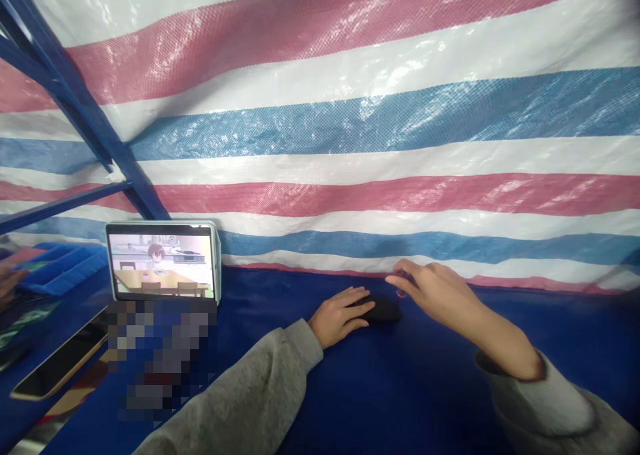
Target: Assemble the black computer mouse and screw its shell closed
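Observation:
A dark, rounded, flat object [383,310] lies on the blue table surface [365,388] near its back edge. My left hand [340,316] rests on the left end of this object, fingers spread and pointing right. Just above its right end is my right hand [425,285], with thumb and index finger pinched together. A small reddish item [401,294] shows below those fingertips, too small and blurred to name. Both forearms are in grey sleeves.
A tablet [163,262] showing a cartoon stands at the left, with a pixelated area before it. Further left are a phone [63,355], blue trays [67,268] and part of another person's hand [7,285]. Striped sheeting [350,128] hangs behind the table, beside a blue metal frame [93,118].

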The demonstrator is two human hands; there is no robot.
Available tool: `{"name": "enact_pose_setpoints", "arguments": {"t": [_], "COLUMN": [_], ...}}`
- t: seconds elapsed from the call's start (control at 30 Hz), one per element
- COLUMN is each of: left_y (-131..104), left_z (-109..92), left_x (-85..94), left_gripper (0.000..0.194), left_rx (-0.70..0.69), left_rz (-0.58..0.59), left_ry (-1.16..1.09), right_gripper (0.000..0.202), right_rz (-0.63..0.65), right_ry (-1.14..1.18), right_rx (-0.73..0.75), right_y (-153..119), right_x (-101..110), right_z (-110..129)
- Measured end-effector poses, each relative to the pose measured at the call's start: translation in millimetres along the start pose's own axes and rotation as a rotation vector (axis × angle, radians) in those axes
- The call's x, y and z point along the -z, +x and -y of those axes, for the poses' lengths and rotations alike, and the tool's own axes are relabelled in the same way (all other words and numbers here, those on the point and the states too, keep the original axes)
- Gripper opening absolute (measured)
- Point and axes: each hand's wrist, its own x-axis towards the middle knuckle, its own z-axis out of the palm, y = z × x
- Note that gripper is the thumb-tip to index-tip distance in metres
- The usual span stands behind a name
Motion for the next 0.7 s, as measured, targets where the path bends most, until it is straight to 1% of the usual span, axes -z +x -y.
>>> {"name": "enact_pose_setpoints", "arguments": {"t": [0.17,0.23,0.4,0.5,0.7], "left_y": [1.2,1.1,-0.1,0.1,0.4], "left_z": [-1.6,-1.4,0.6,0.5,-0.4], "left_x": [2.2,1.9,-0.9,-1.2,-0.5], "left_gripper": [0.040,0.040,0.040,0.040,0.040], "left_rx": [-0.003,-0.008,-0.012,-0.016,-0.014], "left_rz": [0.000,-0.003,-0.018,-0.023,-0.008], "left_ry": [-0.007,-0.008,-0.016,-0.014,0.006], "right_gripper": [0.044,0.041,0.028,0.026,0.030], "right_rz": [0.032,0.028,0.003,0.004,-0.023], "right_ry": [-0.053,-0.049,-0.010,0.013,0.004], "right_rx": [-0.069,-0.089,-0.016,0.020,0.020], "right_y": [0.1,-0.8,-2.2,-1.7,-1.4], "right_x": [3.5,4.8,5.2,3.7,2.6], "right_z": [-0.2,1.7,4.6,4.3,4.6]}}
